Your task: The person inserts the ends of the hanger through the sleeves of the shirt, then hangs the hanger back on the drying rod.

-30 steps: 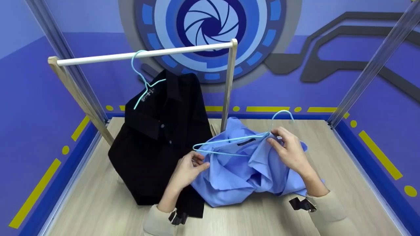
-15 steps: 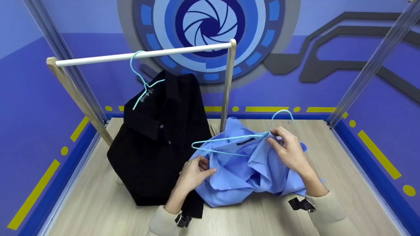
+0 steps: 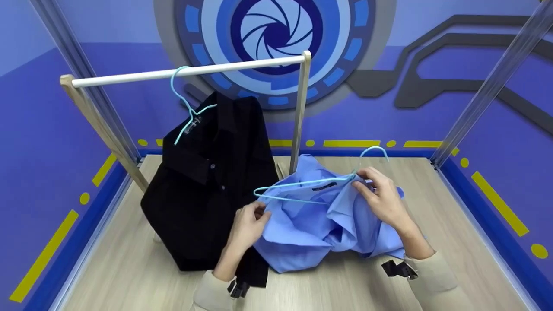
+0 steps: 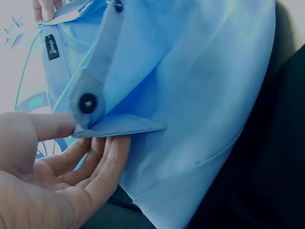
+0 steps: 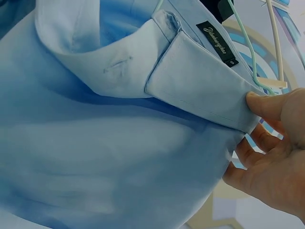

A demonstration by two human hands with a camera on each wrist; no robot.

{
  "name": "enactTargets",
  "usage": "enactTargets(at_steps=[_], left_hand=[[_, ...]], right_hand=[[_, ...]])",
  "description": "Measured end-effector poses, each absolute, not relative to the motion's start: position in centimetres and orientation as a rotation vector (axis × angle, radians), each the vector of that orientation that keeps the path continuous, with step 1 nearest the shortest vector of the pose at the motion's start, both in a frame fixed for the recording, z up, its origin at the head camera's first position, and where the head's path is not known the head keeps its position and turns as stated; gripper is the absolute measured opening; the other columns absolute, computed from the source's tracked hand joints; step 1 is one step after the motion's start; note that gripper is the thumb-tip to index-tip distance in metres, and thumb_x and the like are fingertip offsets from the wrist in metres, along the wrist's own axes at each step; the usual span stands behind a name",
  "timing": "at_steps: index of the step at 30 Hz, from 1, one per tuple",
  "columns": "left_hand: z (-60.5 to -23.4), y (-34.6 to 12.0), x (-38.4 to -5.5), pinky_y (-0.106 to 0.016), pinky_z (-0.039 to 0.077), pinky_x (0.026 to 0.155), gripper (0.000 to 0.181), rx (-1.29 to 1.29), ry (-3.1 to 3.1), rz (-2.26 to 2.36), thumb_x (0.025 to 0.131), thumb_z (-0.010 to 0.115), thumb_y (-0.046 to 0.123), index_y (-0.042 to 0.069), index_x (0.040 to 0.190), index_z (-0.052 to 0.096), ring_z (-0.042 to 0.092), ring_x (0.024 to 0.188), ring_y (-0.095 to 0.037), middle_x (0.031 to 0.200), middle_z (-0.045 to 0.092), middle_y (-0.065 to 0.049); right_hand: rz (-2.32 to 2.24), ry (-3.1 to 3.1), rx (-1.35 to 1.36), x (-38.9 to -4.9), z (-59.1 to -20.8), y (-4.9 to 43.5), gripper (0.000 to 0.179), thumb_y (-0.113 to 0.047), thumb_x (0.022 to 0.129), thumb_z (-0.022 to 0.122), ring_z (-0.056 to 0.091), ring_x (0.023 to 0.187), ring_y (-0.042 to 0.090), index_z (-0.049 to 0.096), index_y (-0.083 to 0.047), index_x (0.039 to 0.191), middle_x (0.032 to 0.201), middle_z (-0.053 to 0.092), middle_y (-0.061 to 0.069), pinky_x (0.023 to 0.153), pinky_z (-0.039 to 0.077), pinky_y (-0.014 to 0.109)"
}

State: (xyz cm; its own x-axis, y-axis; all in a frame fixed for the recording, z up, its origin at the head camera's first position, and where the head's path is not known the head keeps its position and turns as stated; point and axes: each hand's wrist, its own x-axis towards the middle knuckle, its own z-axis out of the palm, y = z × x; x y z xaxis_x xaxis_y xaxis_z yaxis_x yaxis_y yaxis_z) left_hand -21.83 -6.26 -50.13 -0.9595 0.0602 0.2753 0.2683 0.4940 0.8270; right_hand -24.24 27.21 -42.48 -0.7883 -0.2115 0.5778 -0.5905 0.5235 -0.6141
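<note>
A light blue shirt (image 3: 293,255) lies bunched on the table, its collar opening upward. A mint-green hanger (image 3: 302,183) sits partly in the collar; its left arm sticks out over the cloth and its hook rises at the right. My left hand (image 3: 248,224) pinches the shirt's edge between thumb and fingers, beside a dark button (image 4: 87,103) in the left wrist view. With thumb and fingers my right hand (image 3: 382,196) grips the collar at the hanger's neck. In the right wrist view the thumb presses the collar flap (image 5: 200,81) near a black label (image 5: 217,43).
To the left, a black shirt (image 3: 207,207) hangs on another mint-green hanger (image 3: 190,110) from the white bar (image 3: 129,77) of a wooden rack. The rack's right post (image 3: 300,116) stands just behind the blue shirt. Blue patterned walls (image 3: 432,108) enclose the table.
My left hand first moved right over the shirt, then back left with its front edge, spreading that cloth out. The right hand has stayed at the collar.
</note>
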Motion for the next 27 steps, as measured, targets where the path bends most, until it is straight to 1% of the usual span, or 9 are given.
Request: enactTargets(at_steps=[3, 6, 11, 17, 21, 27], left_hand=[[-49.8, -6.5, -22.0, -0.036, 0.057, 0.073, 0.011, -0.266, -2.499, -1.472, 0.095, 0.072, 0.009, -0.001, 0.101, 0.074, 0.070, 0.080, -0.020, 0.089, 0.073, -0.007], [-49.6, -6.7, -22.1, -0.033, 0.056, 0.071, 0.009, -0.250, -2.461, -1.499, 0.095, 0.073, 0.009, 0.001, 0.099, 0.075, 0.068, 0.077, -0.017, 0.087, 0.072, -0.005], [-49.3, -6.9, -22.2, -0.030, 0.055, 0.070, 0.009, -0.221, -2.404, -1.517, 0.094, 0.076, 0.010, 0.003, 0.098, 0.075, 0.067, 0.076, -0.015, 0.086, 0.073, -0.003], [-49.2, -7.2, -22.2, -0.030, 0.055, 0.071, 0.007, -0.222, -2.341, -1.490, 0.094, 0.076, 0.011, 0.004, 0.097, 0.077, 0.068, 0.075, -0.014, 0.085, 0.073, -0.001], [-48.7, -7.4, -22.2, -0.030, 0.054, 0.070, 0.004, -0.203, -2.323, -1.471, 0.093, 0.076, 0.010, 0.007, 0.095, 0.078, 0.067, 0.075, -0.014, 0.085, 0.073, 0.000], [-48.3, -7.7, -22.2, -0.029, 0.053, 0.070, 0.005, -0.228, -2.295, -1.421, 0.093, 0.075, 0.005, 0.005, 0.096, 0.078, 0.066, 0.076, -0.015, 0.086, 0.071, 0.000]], right_hand=[[1.175, -2.322, 0.667, -24.5, -42.6, 27.4, 0.017, 0.012, 0.092, 0.067, 0.063, 0.093, 0.028, 0.070, 0.000, 0.105, 0.100, 0.068, 0.011, 0.078, 0.047, 0.014], [1.176, -2.307, 0.675, -24.6, -42.7, 27.5, 0.019, 0.013, 0.091, 0.068, 0.063, 0.092, 0.028, 0.071, 0.000, 0.104, 0.099, 0.068, 0.011, 0.077, 0.047, 0.014], [1.175, -2.316, 0.676, -24.6, -42.6, 27.7, 0.019, 0.012, 0.092, 0.068, 0.064, 0.092, 0.027, 0.072, -0.001, 0.106, 0.101, 0.069, 0.005, 0.076, 0.047, 0.015], [1.181, -2.343, 0.697, -24.3, -42.4, 27.9, 0.016, 0.006, 0.096, 0.066, 0.064, 0.095, 0.018, 0.071, -0.003, 0.109, 0.104, 0.070, 0.002, 0.076, 0.048, 0.017], [1.164, -2.340, 0.717, -24.4, -42.4, 28.0, 0.015, 0.006, 0.096, 0.067, 0.062, 0.093, 0.014, 0.072, -0.003, 0.107, 0.104, 0.069, 0.000, 0.074, 0.048, 0.017], [1.150, -2.301, 0.769, -24.6, -42.5, 28.1, 0.025, 0.010, 0.093, 0.069, 0.060, 0.085, 0.015, 0.076, -0.007, 0.109, 0.104, 0.071, 0.001, 0.071, 0.045, 0.016]])
